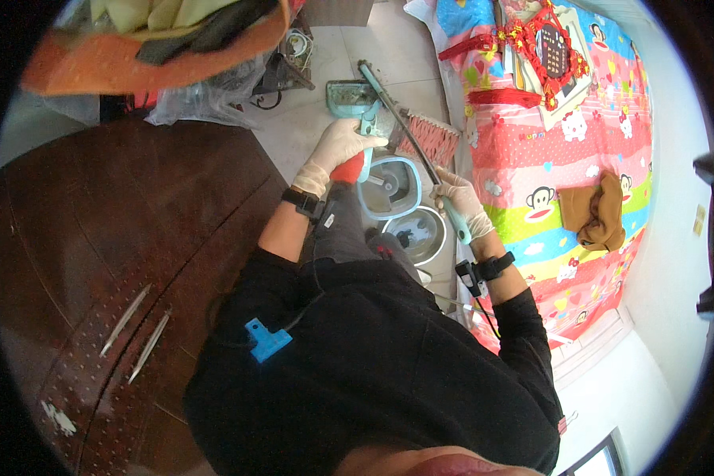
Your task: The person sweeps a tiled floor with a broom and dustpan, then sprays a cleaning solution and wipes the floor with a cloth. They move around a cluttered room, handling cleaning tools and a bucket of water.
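Observation:
My left hand (342, 146), in a pale glove, is closed around the light-blue handle of a dustpan (350, 108). The pan lies beyond it on the floor, with dark dirt in it. My right hand (457, 193), gloved too, grips a long dark pole (413, 135) with a light-blue grip. The pole slants away to a light-blue far end with a dark tip, near the pan. Pink bristles (429, 138) show beside the pole; I cannot tell whether they belong to it. Between my hands stands a light-blue bucket (417, 178).
A metal basin (443, 235) holding water and something dark stands beside the bucket. At right is a bed (500, 160) bearing a brown garment (595, 214) and red tasselled ornaments (550, 53). A dark wooden cabinet (154, 214) fills the left. An orange container (214, 65) sits above.

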Action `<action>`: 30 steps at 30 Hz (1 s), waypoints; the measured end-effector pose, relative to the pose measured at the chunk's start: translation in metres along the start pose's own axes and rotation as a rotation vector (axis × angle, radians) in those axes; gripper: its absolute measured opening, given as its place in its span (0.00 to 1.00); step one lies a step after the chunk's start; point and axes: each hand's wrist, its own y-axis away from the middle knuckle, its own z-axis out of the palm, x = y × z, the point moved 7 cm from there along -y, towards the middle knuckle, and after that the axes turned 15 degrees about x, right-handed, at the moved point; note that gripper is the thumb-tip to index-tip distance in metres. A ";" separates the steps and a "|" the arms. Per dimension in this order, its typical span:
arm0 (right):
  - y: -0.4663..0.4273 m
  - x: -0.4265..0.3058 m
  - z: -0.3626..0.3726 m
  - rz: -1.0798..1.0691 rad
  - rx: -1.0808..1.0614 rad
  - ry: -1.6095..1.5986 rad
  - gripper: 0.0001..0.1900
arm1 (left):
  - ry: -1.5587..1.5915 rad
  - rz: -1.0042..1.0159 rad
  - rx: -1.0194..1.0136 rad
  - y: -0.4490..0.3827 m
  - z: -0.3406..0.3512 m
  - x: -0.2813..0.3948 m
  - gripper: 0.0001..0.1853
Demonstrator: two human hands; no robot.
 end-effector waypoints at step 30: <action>-0.081 -0.142 0.043 -0.367 -0.250 0.031 0.08 | -0.636 0.538 -0.435 -0.070 0.068 0.086 0.30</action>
